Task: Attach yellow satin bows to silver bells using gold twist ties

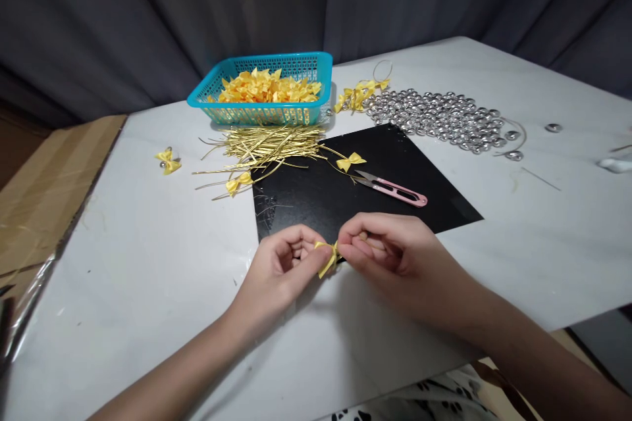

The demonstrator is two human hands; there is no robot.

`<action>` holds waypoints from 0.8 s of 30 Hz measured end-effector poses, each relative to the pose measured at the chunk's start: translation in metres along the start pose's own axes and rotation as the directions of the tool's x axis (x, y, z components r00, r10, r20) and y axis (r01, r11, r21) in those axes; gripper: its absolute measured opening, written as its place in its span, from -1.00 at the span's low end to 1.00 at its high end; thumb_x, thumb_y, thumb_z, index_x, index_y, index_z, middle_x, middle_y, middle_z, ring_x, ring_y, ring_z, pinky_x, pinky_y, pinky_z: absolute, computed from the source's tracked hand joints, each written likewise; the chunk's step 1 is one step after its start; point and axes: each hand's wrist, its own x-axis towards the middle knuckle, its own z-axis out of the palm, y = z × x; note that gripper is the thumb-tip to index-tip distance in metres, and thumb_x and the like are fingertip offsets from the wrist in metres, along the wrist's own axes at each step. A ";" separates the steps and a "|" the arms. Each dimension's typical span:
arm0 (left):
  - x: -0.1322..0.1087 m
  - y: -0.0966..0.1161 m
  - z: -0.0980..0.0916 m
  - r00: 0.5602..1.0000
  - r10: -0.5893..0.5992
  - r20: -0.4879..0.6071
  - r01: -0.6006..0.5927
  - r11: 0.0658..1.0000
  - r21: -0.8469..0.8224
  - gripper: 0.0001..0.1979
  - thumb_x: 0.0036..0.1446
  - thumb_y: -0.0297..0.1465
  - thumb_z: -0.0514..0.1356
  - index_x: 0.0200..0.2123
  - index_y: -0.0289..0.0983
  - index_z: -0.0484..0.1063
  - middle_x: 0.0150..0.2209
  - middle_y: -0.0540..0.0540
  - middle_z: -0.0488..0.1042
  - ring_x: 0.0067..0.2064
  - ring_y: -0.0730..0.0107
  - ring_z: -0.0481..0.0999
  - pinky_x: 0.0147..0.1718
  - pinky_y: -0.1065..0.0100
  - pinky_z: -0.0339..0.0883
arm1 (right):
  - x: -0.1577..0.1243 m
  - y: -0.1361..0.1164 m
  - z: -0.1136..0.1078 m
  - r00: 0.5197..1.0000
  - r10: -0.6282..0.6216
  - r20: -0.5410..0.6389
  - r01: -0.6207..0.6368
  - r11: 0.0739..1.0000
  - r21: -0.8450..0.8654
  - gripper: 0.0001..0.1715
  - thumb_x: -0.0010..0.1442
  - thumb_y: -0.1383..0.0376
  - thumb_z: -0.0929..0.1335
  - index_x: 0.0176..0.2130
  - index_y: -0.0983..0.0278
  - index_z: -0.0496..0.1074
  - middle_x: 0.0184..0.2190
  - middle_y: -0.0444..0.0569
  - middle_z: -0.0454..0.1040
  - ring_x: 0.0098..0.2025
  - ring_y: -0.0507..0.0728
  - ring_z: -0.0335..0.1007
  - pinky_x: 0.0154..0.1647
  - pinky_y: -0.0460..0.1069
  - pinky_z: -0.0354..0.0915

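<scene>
My left hand (280, 270) and my right hand (390, 256) meet over the near edge of a black mat (316, 200). Both pinch a small yellow ribbon bow (328, 258) between their fingertips, fingers curled closed. Pink thread snips (392, 188) lie on the mat just beyond my right hand. A loose yellow bow (351, 161) rests on the mat's far side. Behind it lies a pile of gold twist ties (271, 143).
A turquoise basket (257, 112) full of yellow bows stands at the back. Several silver beads (439, 117) spread to its right. More bows lie at the left (168, 160) and near the beads (356, 96). Cardboard (44, 191) covers the table's left edge.
</scene>
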 end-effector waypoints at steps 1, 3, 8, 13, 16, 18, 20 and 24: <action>0.001 0.000 0.000 1.000 -0.009 -0.012 0.009 1.000 0.004 -0.82 0.04 -0.41 0.20 -0.55 -0.33 0.33 -0.64 0.10 0.33 -0.60 0.65 0.22 -0.60 0.57 0.10 | -0.001 0.001 0.000 1.000 0.003 -0.002 -0.003 1.000 -0.008 -0.88 0.08 0.45 0.27 -0.49 0.35 0.33 -0.66 -0.25 0.04 -0.64 -0.13 -0.08 -0.67 -0.19 -0.08; 0.002 -0.002 0.001 0.999 -0.020 -0.036 0.020 1.000 0.011 -0.83 0.02 -0.42 0.21 -0.56 -0.33 0.33 -0.66 0.11 0.31 -0.62 0.66 0.20 -0.61 0.58 0.09 | -0.002 0.003 0.001 1.000 0.004 0.004 -0.004 1.000 -0.023 -0.88 0.09 0.43 0.27 -0.48 0.36 0.35 -0.66 -0.24 0.05 -0.63 -0.12 -0.07 -0.65 -0.19 -0.06; 0.003 -0.002 0.000 0.997 -0.018 -0.071 0.019 1.000 0.008 -0.83 0.03 -0.43 0.20 -0.57 -0.32 0.35 -0.63 0.09 0.37 -0.62 0.66 0.23 -0.60 0.57 0.11 | -0.002 0.005 0.001 1.000 0.002 0.018 0.000 0.997 -0.076 -0.88 0.12 0.41 0.27 -0.45 0.36 0.36 -0.66 -0.23 0.07 -0.62 -0.11 -0.05 -0.62 -0.18 -0.03; 0.004 -0.001 0.000 0.996 -0.042 -0.083 0.043 0.999 0.013 -0.83 0.01 -0.41 0.21 -0.57 -0.32 0.36 -0.61 0.07 0.39 -0.61 0.62 0.26 -0.61 0.54 0.12 | 0.000 0.003 0.000 1.000 -0.013 0.028 0.016 0.995 -0.100 -0.88 0.12 0.42 0.26 -0.44 0.36 0.35 -0.64 -0.22 0.08 -0.62 -0.11 -0.05 -0.62 -0.18 -0.03; 0.004 0.000 0.001 0.994 -0.060 -0.091 0.062 0.998 0.019 -0.83 0.02 -0.40 0.21 -0.57 -0.32 0.37 -0.60 0.06 0.40 -0.61 0.61 0.27 -0.61 0.53 0.12 | 0.000 0.002 -0.001 1.000 -0.024 0.021 0.025 0.996 -0.091 -0.88 0.13 0.41 0.25 -0.43 0.36 0.35 -0.63 -0.22 0.08 -0.61 -0.10 -0.04 -0.62 -0.18 -0.03; 0.004 0.001 0.001 0.993 -0.064 -0.101 0.066 0.997 0.025 -0.83 0.03 -0.41 0.20 -0.56 -0.32 0.37 -0.61 0.06 0.40 -0.61 0.62 0.26 -0.61 0.54 0.12 | -0.001 0.002 -0.003 0.999 -0.040 0.022 0.041 0.995 -0.087 -0.87 0.14 0.40 0.25 -0.43 0.36 0.34 -0.62 -0.22 0.07 -0.61 -0.10 -0.05 -0.63 -0.18 -0.03; 0.004 0.001 0.002 0.993 -0.060 -0.105 0.063 0.998 0.030 -0.84 0.04 -0.40 0.20 -0.55 -0.32 0.37 -0.62 0.08 0.38 -0.61 0.63 0.24 -0.59 0.55 0.12 | -0.001 0.001 -0.005 0.997 -0.065 0.048 0.068 0.994 -0.083 -0.87 0.14 0.39 0.25 -0.44 0.35 0.33 -0.62 -0.23 0.05 -0.61 -0.10 -0.06 -0.64 -0.19 -0.04; 0.003 0.001 0.001 0.993 -0.056 -0.100 0.060 0.998 0.036 -0.83 0.02 -0.38 0.21 -0.54 -0.32 0.36 -0.63 0.07 0.35 -0.58 0.60 0.27 -0.56 0.54 0.13 | 0.000 -0.001 -0.010 0.989 -0.077 0.127 0.088 0.993 -0.080 -0.87 0.15 0.40 0.24 -0.44 0.34 0.30 -0.62 -0.23 0.05 -0.61 -0.11 -0.06 -0.67 -0.20 -0.05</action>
